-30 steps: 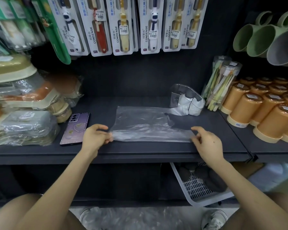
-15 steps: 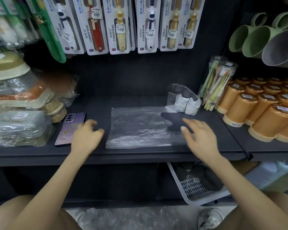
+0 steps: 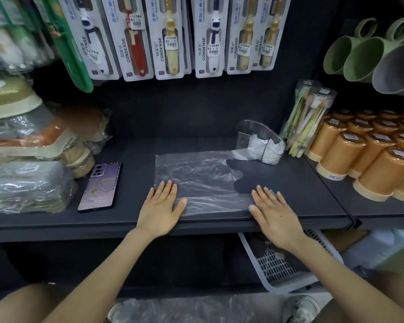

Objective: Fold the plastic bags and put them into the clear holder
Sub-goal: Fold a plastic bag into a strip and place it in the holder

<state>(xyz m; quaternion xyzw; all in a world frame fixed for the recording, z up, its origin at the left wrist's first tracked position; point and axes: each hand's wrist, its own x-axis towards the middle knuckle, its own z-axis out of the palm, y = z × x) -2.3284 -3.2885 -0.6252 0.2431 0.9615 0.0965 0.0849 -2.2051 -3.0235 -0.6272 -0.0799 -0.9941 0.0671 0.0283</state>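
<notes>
Both hands flat, palms down, fingers straight and slightly spread, gripping nothing. The left hand (image 3: 161, 207) pressing on the near left corner of the plastic bag (image 3: 201, 176), thumb lying across its front strip. The right hand (image 3: 274, 214) pressing on the near right end, fingertips at the edge of the handle cut-out.

Bag clear and wrinkled, spread flat on the dark shelf (image 3: 135, 150), its near edge close to the shelf's front lip, with a paler band along that edge. Its far right corner reaching up to the clear holder (image 3: 247, 129); touching or just beside the base, cannot tell which. Holder upright behind the bag's right end, with white folded bags (image 3: 257, 148) filling its lower part.

Just right of the holder, clear tubes of toothbrushes (image 3: 310, 113) leaning back. Further right, rows of orange cups (image 3: 359, 155) on the neighbouring shelf.

Left of the bag and well apart from it, a purple phone (image 3: 100, 186) lying camera side up. Beyond the phone, stacked plastic-wrapped containers (image 3: 26, 183).

Above, on the back wall, a row of hanging toothbrush packs (image 3: 170, 36) marked CONDENSE. At upper right, green mugs (image 3: 350, 54) on their sides.

Under the shelf, below the right forearm, a white slotted basket (image 3: 278, 266). On the floor, a sheet of clear plastic (image 3: 191, 308) between two shoes.
</notes>
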